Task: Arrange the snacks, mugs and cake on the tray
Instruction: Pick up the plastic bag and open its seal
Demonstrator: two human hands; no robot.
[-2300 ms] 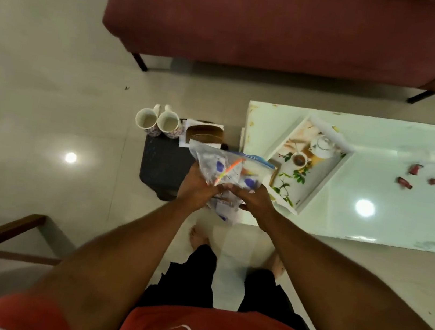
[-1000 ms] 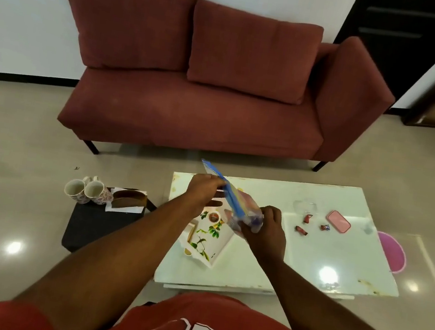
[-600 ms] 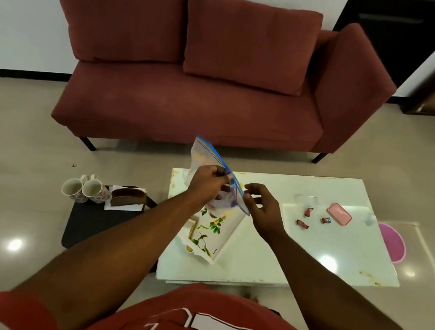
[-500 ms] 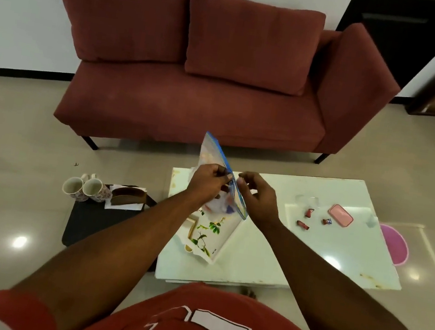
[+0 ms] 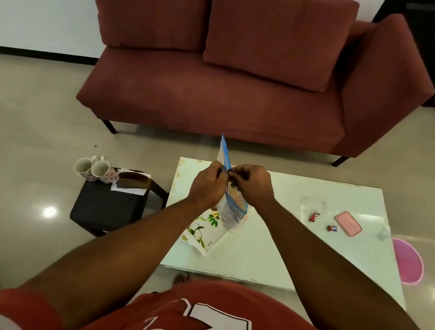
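I hold a clear zip bag of snacks (image 5: 233, 212) with a blue seal strip upright over the white table (image 5: 283, 248). My left hand (image 5: 207, 186) and my right hand (image 5: 254, 186) both pinch its top edge from opposite sides. Below the bag lies the floral tray (image 5: 204, 233), partly hidden by my hands and the bag. Two floral mugs (image 5: 94, 170) and a brown cake slice on paper (image 5: 133, 180) sit on a black stool (image 5: 108, 205) to the left.
Two small wrapped candies (image 5: 323, 223) and a pink flat case (image 5: 348, 224) lie on the table's right part. A pink bin (image 5: 406, 265) stands on the floor at the right. A red sofa (image 5: 223, 81) stands behind the table.
I turned from the stool to the table with the bag. My right hand came up from the bag's bottom to its top edge, meeting my left hand there.
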